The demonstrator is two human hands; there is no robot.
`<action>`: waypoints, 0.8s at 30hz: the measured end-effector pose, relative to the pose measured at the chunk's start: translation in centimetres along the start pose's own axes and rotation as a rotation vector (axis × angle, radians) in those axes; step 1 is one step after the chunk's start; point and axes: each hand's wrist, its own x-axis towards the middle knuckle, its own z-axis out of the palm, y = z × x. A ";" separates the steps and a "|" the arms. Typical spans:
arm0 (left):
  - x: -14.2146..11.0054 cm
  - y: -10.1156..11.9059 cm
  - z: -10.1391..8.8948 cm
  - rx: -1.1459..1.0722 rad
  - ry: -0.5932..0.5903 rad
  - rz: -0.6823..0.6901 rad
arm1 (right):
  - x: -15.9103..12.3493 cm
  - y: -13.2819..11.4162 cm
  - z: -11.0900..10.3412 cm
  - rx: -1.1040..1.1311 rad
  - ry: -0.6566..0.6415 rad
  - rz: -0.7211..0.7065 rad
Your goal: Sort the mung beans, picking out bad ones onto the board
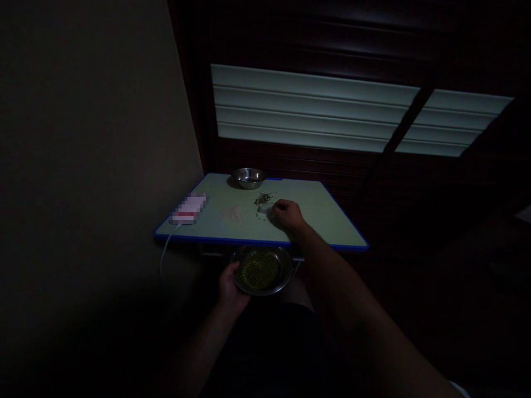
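My left hand (233, 288) grips the near-left rim of a metal bowl (287, 270), thumb over the edge. Small green beans (260, 271) that look like mung beans lie inside it. The bowl is just below the front edge of a small table (319, 221). On the tabletop, my right hand (288, 213) is closed on a small, pale, see-through piece (266, 208), perhaps plastic; its exact kind is hard to make out in the dim light. Touching or close to that piece is a loose scatter of beans (263, 198).
A second metal bowl (248, 178) stands at the table's back left. A blurred-out phone-like device (189, 208) lies at the left edge, its white cable (165, 251) hanging down. Behind the table is a dark slatted door (298, 163); a wall (124, 138) rises at left.
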 end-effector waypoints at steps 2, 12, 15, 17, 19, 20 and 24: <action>-0.1 0.1 0.1 0.003 0.000 -0.003 | 0.0 -0.1 0.0 0.002 0.007 -0.005; 0.0 -0.1 0.1 0.016 0.001 -0.004 | 0.0 -0.1 0.2 -0.024 -0.030 -0.047; 0.0 -0.1 0.2 0.022 0.008 0.008 | 0.0 -0.2 0.2 -0.054 -0.027 -0.045; -0.1 0.0 0.3 0.026 0.006 0.012 | 0.0 -0.3 0.2 -0.063 -0.024 -0.045; -0.2 0.0 0.3 0.027 0.001 0.009 | 0.0 -0.3 0.2 -0.066 -0.020 -0.045; -0.2 0.0 0.3 0.027 -0.001 0.005 | 0.0 -0.4 0.2 -0.067 -0.019 -0.045; 0.0 0.0 0.3 0.026 0.003 -0.012 | 0.1 -0.3 0.3 -0.074 -0.025 -0.053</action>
